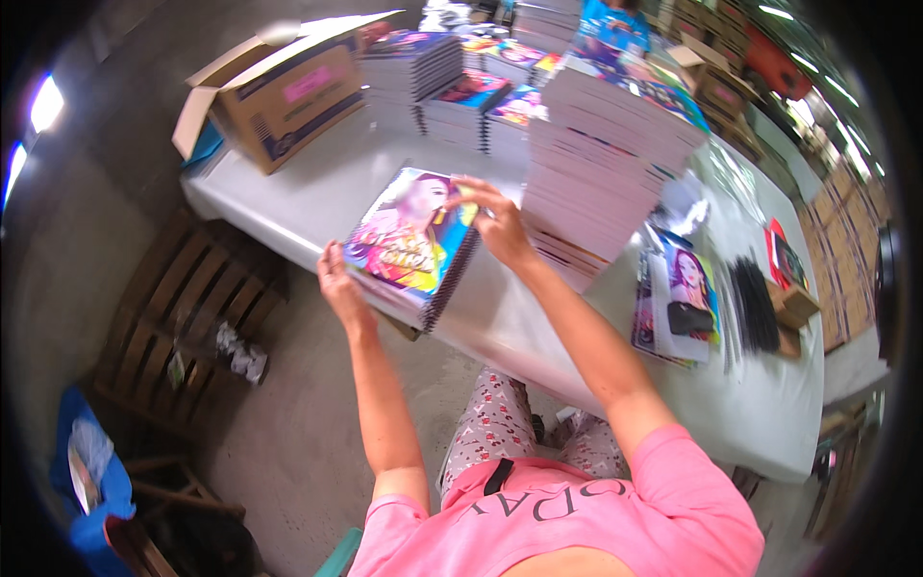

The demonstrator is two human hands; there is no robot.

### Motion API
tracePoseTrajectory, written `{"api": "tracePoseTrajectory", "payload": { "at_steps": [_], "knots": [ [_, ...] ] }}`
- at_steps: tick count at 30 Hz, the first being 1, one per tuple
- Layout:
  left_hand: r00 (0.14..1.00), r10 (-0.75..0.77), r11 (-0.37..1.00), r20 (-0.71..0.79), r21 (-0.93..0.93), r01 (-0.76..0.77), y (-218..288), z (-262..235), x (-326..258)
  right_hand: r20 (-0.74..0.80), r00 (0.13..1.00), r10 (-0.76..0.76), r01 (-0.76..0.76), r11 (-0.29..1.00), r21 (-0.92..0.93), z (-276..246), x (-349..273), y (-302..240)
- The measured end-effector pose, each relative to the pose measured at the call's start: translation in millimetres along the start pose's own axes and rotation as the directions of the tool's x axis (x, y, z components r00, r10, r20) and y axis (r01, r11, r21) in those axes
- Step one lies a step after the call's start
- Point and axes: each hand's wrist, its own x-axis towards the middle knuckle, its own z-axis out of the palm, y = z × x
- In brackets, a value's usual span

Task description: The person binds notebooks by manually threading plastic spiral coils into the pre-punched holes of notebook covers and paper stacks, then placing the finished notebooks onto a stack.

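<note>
A short stack of spiral notebooks (pixel 409 231) lies at the table's near edge, its top cover bright with a printed portrait and yellow and pink patches. Its dark spiral binding runs down the right side. My left hand (pixel 341 288) is at the stack's left side, fingers upright and loosely extended. Over the upper right corner, my right hand (pixel 492 216) reaches with fingers spread and slightly bent, the fingertips at the top cover. Neither hand visibly wraps round a notebook.
Right of my hands rises a tall notebook stack (pixel 601 163); more notebook stacks (pixel 409 77) stand behind. An opened cardboard box (pixel 288 111) sits at the table's far left. Loose covers (pixel 673 298) and black spiral bindings (pixel 753 303) lie right. A person in blue (pixel 615 27) is across the table.
</note>
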Motion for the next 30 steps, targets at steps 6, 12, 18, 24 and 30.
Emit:
{"api": "tracePoseTrajectory", "payload": {
  "at_steps": [6, 12, 18, 24, 30],
  "knots": [
    [1.000, -0.013, 0.985, 0.020, -0.170, 0.016, -3.2, 23.8, 6.7, -0.461, 0.819, 0.342, -0.387, 0.922, -0.004, 33.4, 16.5, 54.1],
    [0.998, 0.013, 0.966, -0.061, -0.257, -0.029, -24.9, 22.9, 17.1, -0.593, 0.734, 0.332, -0.375, 0.925, 0.053, 43.6, 13.3, 47.6],
    [0.998, 0.067, 0.967, -0.021, -0.245, -0.070, -39.7, 8.5, 31.9, -0.552, 0.777, 0.303, -0.398, 0.916, -0.056, 51.8, 19.3, 64.0],
    [0.650, 0.683, 0.723, -0.332, 0.182, -0.667, 13.1, 3.4, -6.8, -0.231, 0.968, 0.095, -0.135, 0.977, -0.166, 12.2, -53.4, -18.5],
    [0.693, 0.599, 0.773, 0.401, -0.065, -0.631, 69.0, 60.8, -194.1, -0.269, 0.889, 0.371, -0.390, 0.921, -0.017, -217.9, -149.2, -114.9]
  ]
}}
